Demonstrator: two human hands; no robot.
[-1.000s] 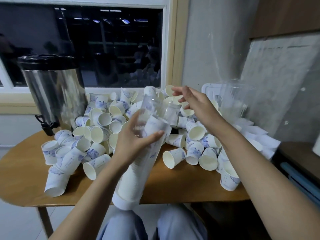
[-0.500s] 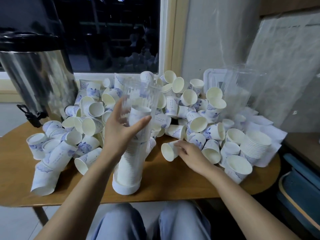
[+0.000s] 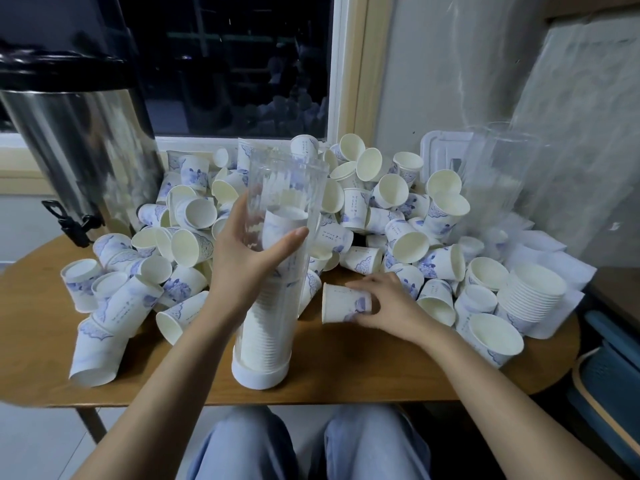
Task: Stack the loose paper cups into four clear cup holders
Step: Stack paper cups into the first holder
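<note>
Right hand [image 3: 388, 303]: down from the heap's top a second ago, now at centre right on the wooden table [image 3: 363, 368]. Its fingers lie over and its thumb under one paper cup [image 3: 341, 304], clasping it. The cup lies on its side, long axis left-right, mouth toward frame left.
Left hand [image 3: 249, 261]: wrapped round the clear cup holder [image 3: 287, 188] at mid-height.
Holder: lower centre, white base on the table, near upright, less tilted than before, mouth up, part-filled with nested cups [image 3: 263, 334].
Loose cups [image 3: 398, 209]: heaped behind.
</note>
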